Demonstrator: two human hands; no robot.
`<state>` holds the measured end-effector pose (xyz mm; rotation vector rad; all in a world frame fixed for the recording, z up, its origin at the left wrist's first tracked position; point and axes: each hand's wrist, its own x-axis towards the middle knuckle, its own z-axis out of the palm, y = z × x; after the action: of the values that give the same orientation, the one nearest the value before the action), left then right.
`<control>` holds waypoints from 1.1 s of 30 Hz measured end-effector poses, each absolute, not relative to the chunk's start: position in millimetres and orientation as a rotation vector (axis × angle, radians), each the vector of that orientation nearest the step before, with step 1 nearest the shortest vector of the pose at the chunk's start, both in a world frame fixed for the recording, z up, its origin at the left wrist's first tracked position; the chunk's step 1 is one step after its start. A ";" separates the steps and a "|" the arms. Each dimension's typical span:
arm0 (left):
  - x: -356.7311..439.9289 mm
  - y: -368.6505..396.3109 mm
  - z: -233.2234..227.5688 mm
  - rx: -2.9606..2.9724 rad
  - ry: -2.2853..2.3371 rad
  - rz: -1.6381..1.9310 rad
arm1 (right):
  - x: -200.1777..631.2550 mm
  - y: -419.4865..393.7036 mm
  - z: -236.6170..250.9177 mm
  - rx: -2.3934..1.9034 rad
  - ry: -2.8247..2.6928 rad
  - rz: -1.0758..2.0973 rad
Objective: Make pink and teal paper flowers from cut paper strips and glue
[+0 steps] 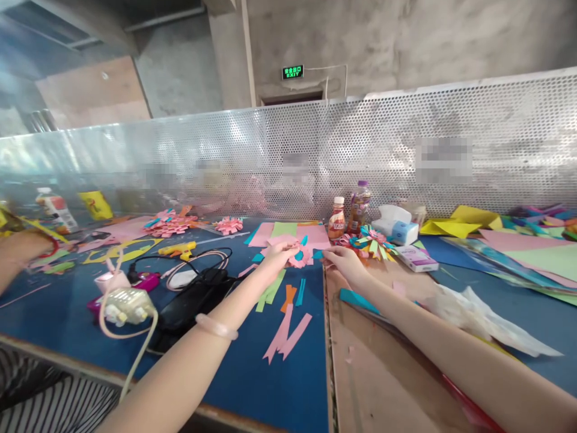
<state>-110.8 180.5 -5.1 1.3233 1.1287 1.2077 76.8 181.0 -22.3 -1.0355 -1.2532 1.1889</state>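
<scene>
My left hand pinches the edge of a pink paper flower with blue petals and a blue middle. To its right, my right hand has its fingers closed on a small blue paper strip beside the flower. Behind both hands lie flat pink paper sheets and a light green sheet. Nearer me on the blue table are green strips, an orange strip, a thin blue strip and pink strips with notched ends.
Left stand a power strip with plugs, a black bag, a yellow glue gun and a pink flower pile. Bottles, tissues and coloured paper sit right. At far left is another person's arm.
</scene>
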 end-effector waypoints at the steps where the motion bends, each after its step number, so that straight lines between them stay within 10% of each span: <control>1: -111.1 180.6 -6.0 1.331 1.131 1.203 | 77.7 181.2 -22.6 -1.028 -1.260 1.177; 33: -105.3 178.0 -12.1 1.526 1.114 1.128 | 78.5 178.2 -24.1 -0.998 -1.053 1.499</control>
<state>-105.3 178.0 -12.1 1.5263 1.1144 1.1277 78.5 178.2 -24.1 -0.9983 -1.0532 1.4988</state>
